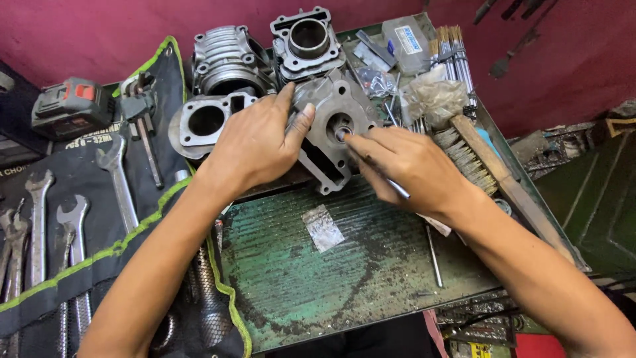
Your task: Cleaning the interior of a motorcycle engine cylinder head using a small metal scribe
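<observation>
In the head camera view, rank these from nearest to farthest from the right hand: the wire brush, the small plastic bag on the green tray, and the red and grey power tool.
From the right hand:
1. Wire brush, just beside it on the right.
2. Small plastic bag, lower left on the green tray.
3. Red and grey power tool, far left.

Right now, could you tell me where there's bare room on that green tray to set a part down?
The near half of the green tray is mostly bare, between the small plastic bag and the thin rod, and left of the bag. The far half is crowded: cylinder blocks, the wire brush, and both hands on the metal casting.
</observation>
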